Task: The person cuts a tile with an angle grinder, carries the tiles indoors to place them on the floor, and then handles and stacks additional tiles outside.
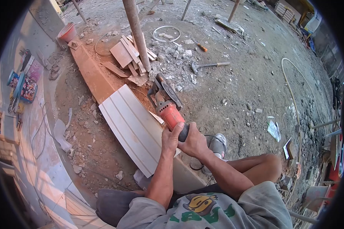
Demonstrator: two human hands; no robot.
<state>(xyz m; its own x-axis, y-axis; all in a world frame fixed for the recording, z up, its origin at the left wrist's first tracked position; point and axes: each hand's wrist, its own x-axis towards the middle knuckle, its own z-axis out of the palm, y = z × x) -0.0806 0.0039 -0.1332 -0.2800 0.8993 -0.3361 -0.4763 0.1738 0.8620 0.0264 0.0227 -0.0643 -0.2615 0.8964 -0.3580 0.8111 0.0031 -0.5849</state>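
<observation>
Both my hands grip a red and black angle grinder [167,106] by its rear body. My left hand [171,138] wraps the handle from the left, and my right hand [193,142] closes on it from the right. The grinder's head rests at the right edge of a long white tile [132,128] marked with thin lines. That tile lies on a dusty orange plank [91,74] running away to the upper left. My sandalled foot [217,147] and bent knee sit just right of the tile.
Cut tile offcuts [127,55] pile around a metal pole [138,36]. A hammer [208,65], a screwdriver [201,47] and rubble lie on the dirt beyond. A red bucket [68,32] stands far left; a white hose [292,93] curves at right.
</observation>
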